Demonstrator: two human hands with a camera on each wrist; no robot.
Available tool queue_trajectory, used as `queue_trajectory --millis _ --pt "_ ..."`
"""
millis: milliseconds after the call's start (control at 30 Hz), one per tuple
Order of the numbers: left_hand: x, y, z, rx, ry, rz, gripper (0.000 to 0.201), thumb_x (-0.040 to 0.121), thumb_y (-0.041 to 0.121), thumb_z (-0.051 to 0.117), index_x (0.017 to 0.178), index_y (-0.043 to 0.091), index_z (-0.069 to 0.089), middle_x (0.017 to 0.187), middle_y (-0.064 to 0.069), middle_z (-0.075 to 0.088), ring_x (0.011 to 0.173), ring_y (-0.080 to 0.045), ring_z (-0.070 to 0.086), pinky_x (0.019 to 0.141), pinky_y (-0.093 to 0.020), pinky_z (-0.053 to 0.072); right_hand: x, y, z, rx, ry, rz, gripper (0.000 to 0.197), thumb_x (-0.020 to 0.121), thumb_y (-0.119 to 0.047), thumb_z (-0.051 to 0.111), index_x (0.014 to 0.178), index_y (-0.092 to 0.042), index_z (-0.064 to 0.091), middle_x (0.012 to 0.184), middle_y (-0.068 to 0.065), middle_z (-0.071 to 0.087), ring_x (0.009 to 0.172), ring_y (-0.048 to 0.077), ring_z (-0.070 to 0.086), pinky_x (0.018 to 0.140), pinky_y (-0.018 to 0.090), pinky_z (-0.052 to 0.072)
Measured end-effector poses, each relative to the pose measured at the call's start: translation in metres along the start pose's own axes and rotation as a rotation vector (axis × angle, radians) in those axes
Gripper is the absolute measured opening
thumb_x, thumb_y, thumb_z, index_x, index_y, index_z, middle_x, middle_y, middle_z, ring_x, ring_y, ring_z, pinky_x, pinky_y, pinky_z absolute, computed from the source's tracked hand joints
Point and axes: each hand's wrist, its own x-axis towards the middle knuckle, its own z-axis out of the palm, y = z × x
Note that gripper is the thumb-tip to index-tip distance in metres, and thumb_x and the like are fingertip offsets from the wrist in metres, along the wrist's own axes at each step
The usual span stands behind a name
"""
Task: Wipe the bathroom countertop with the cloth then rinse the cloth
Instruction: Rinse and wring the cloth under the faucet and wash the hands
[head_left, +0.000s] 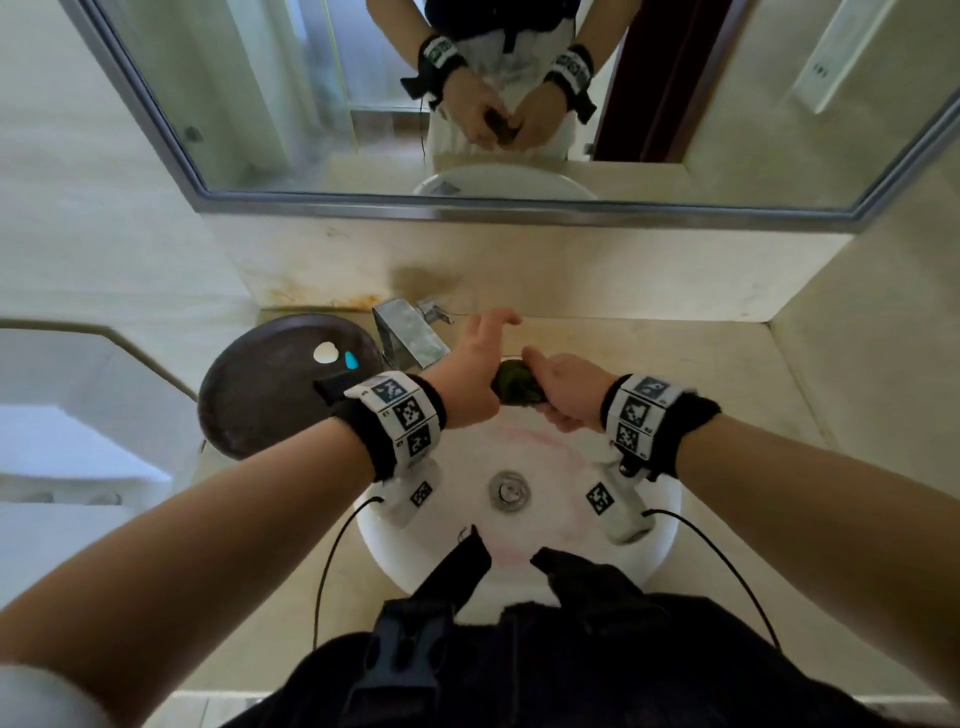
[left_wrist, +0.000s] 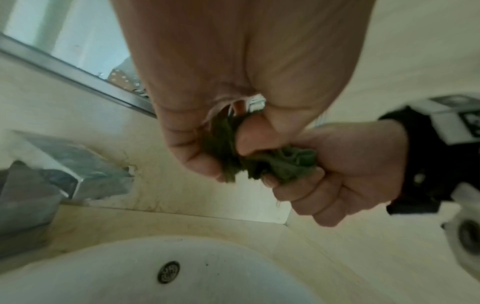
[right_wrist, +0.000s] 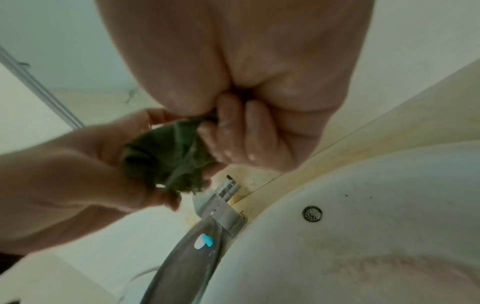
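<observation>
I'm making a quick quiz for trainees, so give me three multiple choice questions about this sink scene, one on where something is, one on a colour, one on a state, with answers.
1. Where is the cloth held?
A. over the sink basin
B. on the dark round tray
C. flat on the countertop

2. What colour is the cloth?
A. white
B. dark green
C. red

3. How do the hands hold it?
A. only the left hand touches it
B. both lie flat on it
C. left and right hand both grip it, bunched

Answers: 1 A, the head view shows it above the basin beside the faucet. 2 B, green in all views. 3 C, the wrist views show fingers curled round the wad.
</observation>
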Motion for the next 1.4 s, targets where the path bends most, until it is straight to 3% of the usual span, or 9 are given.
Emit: queue_trajectory --millis 233,300,433,633,767,867,967,1100,1400 --pt "-0.008 0.014 0.014 0.125 0.010 -0.003 0.110 0.065 0.035 0.085 0.147 0.028 0.013 0.140 -0.008 0.041 0.115 -0.024 0.055 0.098 -0.040 0.049 -0.015 -0.001 -0.014 -0.234 0.057 -0.140 0.036 0.103 -0.033 0.027 0.071 -0.027 0.040 0.067 0.011 0.047 0.054 0.021 0.043 0.054 0.029 0.038" --pt "0.000 0.016 0.022 0.168 0.094 -0.040 0.094 0.070 0.032 0.082 0.144 0.020 0.027 0.126 -0.007 0.057 0.108 -0.024 0.060 0.091 -0.038 0.051 -0.019 -0.005 -0.014 -0.240 -0.001 -0.192 0.037 0.103 -0.035 0.027 0.075 -0.023 0.048 0.065 0.010 0.049 0.050 0.020 0.041 0.050 0.027 0.036" --pt "0.006 0.015 0.019 0.275 0.066 -0.120 0.010 0.086 0.015 0.057 0.092 0.016 0.065 0.088 -0.002 0.068 0.089 -0.026 0.065 0.075 -0.031 0.050 -0.025 -0.009 -0.020 -0.169 -0.046 -0.200 0.047 0.103 -0.038 0.027 0.089 -0.010 0.062 0.072 0.006 0.067 0.053 0.014 0.056 0.051 0.026 0.038" --pt "-0.007 0.024 0.008 0.291 0.135 0.083 0.017 0.081 0.003 0.055 0.093 0.015 0.058 0.090 -0.003 0.065 0.084 -0.025 0.062 0.077 -0.036 0.051 -0.013 -0.004 -0.026 0.229 -0.046 0.004 0.061 0.096 -0.061 0.025 0.094 -0.011 0.061 0.101 0.019 0.071 0.085 0.030 0.068 0.074 0.034 0.050" --pt "-0.005 0.032 0.002 0.279 0.262 0.281 0.025 0.074 0.002 0.063 0.099 0.005 0.061 0.094 -0.009 0.062 0.080 -0.027 0.060 0.075 -0.037 0.051 -0.010 -0.001 -0.022 0.497 -0.436 0.099 0.089 0.078 -0.083 0.024 0.111 -0.010 0.063 0.111 0.016 0.064 0.094 0.033 0.065 0.078 0.036 0.051" --pt "-0.002 0.030 0.002 0.407 0.256 0.306 0.030 0.075 0.017 0.071 0.101 0.006 0.061 0.093 -0.007 0.060 0.075 -0.024 0.061 0.073 -0.039 0.054 -0.019 -0.005 -0.021 0.620 -0.558 0.080 0.092 0.063 -0.080 0.044 0.118 -0.008 0.058 0.104 0.018 0.068 0.089 0.033 0.069 0.068 0.033 0.060" --pt "0.002 0.027 -0.004 0.578 0.182 0.301 0.020 0.085 0.018 0.060 0.102 0.008 0.057 0.097 -0.008 0.058 0.077 -0.027 0.061 0.068 -0.041 0.053 -0.017 -0.008 -0.023 0.616 -0.621 0.062 0.070 0.059 -0.049 0.082 0.107 -0.005 0.056 0.091 0.015 0.070 0.063 0.015 0.067 0.046 0.018 0.052" --pt "0.004 0.028 -0.013 0.850 0.073 0.312 0.014 0.093 0.020 0.046 0.100 0.009 0.051 0.091 -0.006 0.057 0.074 -0.027 0.056 0.059 -0.034 0.037 -0.010 -0.013 -0.028 0.341 -0.643 0.082 0.010 0.083 -0.003 0.061 0.090 -0.010 0.059 0.061 -0.002 0.047 0.045 0.003 0.034 0.040 0.014 0.023" --pt "0.008 0.027 -0.004 0.923 -0.068 0.175 0.015 0.086 0.030 0.051 0.084 0.021 0.064 0.059 0.005 0.046 0.054 -0.022 0.049 0.053 -0.028 0.044 -0.001 -0.039 -0.006 -0.642 -0.294 0.133 0.028 0.083 -0.017 0.064 0.060 -0.015 0.048 0.056 0.001 0.044 0.047 0.016 0.036 0.045 0.023 0.029"
